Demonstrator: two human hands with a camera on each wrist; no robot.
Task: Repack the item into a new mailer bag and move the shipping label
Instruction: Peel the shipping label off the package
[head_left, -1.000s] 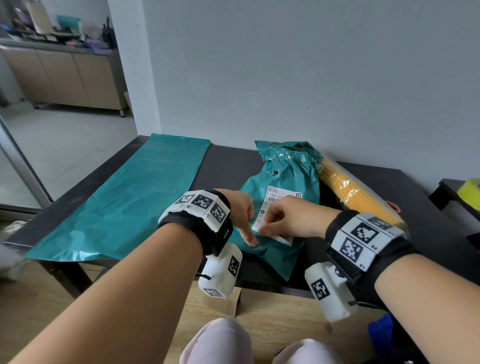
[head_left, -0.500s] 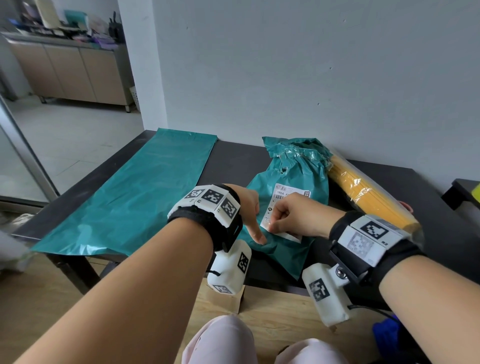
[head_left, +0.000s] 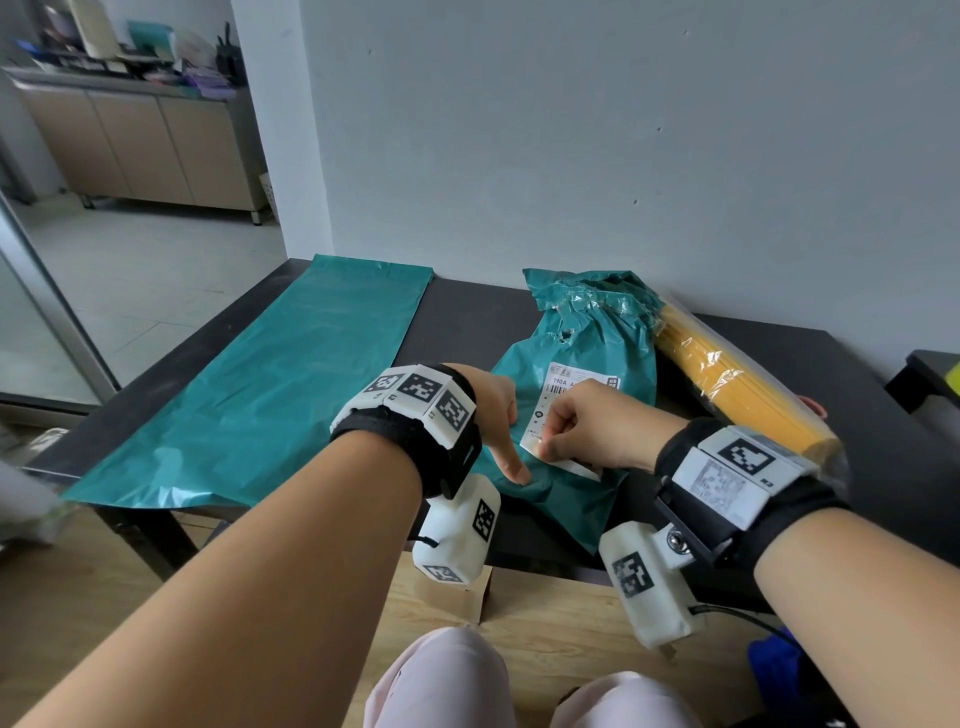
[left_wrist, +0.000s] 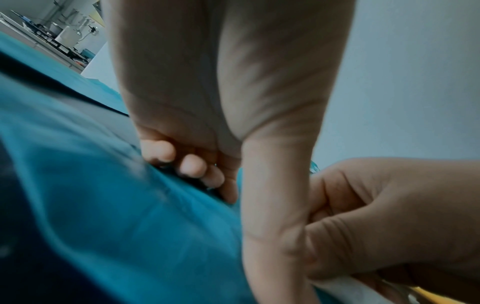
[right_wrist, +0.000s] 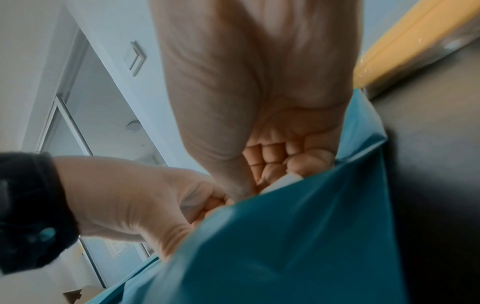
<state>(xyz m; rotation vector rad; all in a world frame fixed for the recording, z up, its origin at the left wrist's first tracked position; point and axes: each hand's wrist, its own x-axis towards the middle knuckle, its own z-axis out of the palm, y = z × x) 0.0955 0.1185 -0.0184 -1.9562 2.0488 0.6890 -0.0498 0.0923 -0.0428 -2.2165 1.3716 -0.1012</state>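
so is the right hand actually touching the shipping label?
Touching. In the head view the right hand has its fingertips on the near corner of the shipping label, curled round that edge on the old teal mailer.

- left hand (head_left: 496, 415) palm down, index finger (head_left: 511, 462) stretched out, other fingers curled under
- right hand (head_left: 592, 426) fisted, fingertips pinched together, beside the left
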